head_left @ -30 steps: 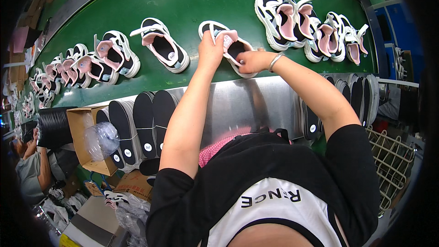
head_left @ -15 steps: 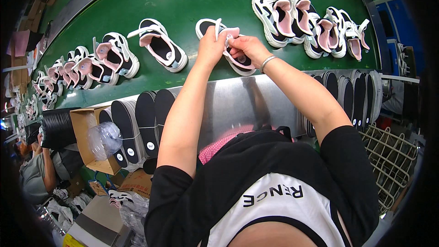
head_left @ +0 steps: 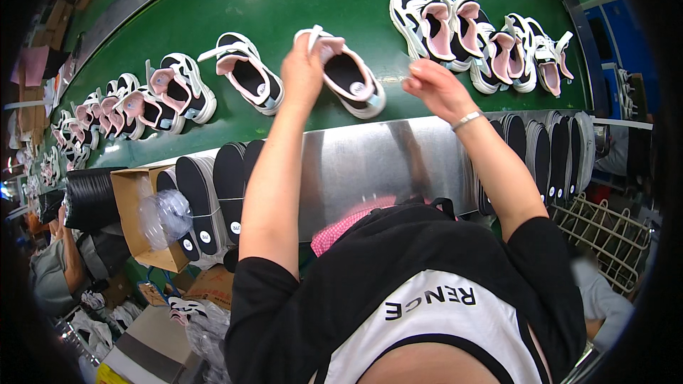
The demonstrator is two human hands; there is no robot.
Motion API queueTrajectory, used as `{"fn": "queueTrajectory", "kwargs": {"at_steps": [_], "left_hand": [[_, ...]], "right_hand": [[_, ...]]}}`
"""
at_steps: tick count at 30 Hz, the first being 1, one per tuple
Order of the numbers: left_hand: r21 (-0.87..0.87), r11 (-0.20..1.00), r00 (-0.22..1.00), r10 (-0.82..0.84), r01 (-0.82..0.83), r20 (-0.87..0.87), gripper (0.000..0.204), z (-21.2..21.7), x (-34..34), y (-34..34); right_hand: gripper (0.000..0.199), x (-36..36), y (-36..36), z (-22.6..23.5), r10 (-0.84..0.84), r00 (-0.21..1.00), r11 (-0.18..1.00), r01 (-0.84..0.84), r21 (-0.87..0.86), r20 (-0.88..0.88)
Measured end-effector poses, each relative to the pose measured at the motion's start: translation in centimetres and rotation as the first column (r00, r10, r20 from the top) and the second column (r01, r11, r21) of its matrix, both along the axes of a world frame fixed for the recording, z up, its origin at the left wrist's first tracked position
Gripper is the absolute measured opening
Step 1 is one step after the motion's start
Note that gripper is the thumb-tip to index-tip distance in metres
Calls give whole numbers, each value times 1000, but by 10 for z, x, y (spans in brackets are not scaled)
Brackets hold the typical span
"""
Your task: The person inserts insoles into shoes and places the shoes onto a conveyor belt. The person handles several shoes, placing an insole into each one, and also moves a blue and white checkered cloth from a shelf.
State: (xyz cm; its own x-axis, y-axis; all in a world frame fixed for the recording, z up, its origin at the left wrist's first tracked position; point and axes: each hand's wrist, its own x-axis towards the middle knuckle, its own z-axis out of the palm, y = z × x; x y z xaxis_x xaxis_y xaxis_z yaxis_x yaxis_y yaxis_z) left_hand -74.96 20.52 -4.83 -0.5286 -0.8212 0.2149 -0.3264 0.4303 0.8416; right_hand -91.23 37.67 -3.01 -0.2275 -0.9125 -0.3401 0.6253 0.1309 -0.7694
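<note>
My left hand (head_left: 302,75) is closed on the toe and strap end of a white and black sneaker (head_left: 353,84) with pink lining. The shoe rests on the green work surface (head_left: 313,0), its dark insole with a round white sticker showing. To the right, my right hand (head_left: 442,91) is raised apart from that shoe, wearing a silver bracelet. Its fingers are bent together; whatever they pinch, if anything, is too small to make out. Another matching sneaker (head_left: 250,75) stands just left of my left hand.
More sneakers (head_left: 181,87) line the surface at the left, and a cluster of sneakers (head_left: 440,25) stands at the right. Bundled black insoles (head_left: 196,195) lie along the near edge beside a cardboard box (head_left: 131,220). A wire rack (head_left: 605,242) and a co-worker's sleeve (head_left: 605,306) are at right.
My right hand has left the shoe's tongue and moved right. My left hand has shifted left, still on the shoe, whose opening now shows. A co-worker's sleeve has appeared at the lower right.
</note>
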Motion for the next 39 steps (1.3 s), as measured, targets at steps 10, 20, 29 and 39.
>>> {"fn": "queueTrajectory", "kwargs": {"at_steps": [10, 20, 29, 39], "left_hand": [[26, 988, 978, -149, 155, -148, 44, 38, -1, 50], [63, 950, 952, 306, -307, 29, 13, 75, 132, 70], [-830, 211, 81, 977, -516, 198, 43, 98, 268, 53], [-139, 910, 918, -376, 391, 127, 41, 38, -17, 79]], "right_hand": [[12, 35, 63, 20, 8, 814, 977, 116, 176, -581], [17, 17, 110, 6, 141, 557, 957, 136, 257, -819], [14, -12, 208, -27, 233, -16, 916, 340, 214, -972], [41, 11, 203, 2, 538, -37, 687, 598, 413, -842]]}}
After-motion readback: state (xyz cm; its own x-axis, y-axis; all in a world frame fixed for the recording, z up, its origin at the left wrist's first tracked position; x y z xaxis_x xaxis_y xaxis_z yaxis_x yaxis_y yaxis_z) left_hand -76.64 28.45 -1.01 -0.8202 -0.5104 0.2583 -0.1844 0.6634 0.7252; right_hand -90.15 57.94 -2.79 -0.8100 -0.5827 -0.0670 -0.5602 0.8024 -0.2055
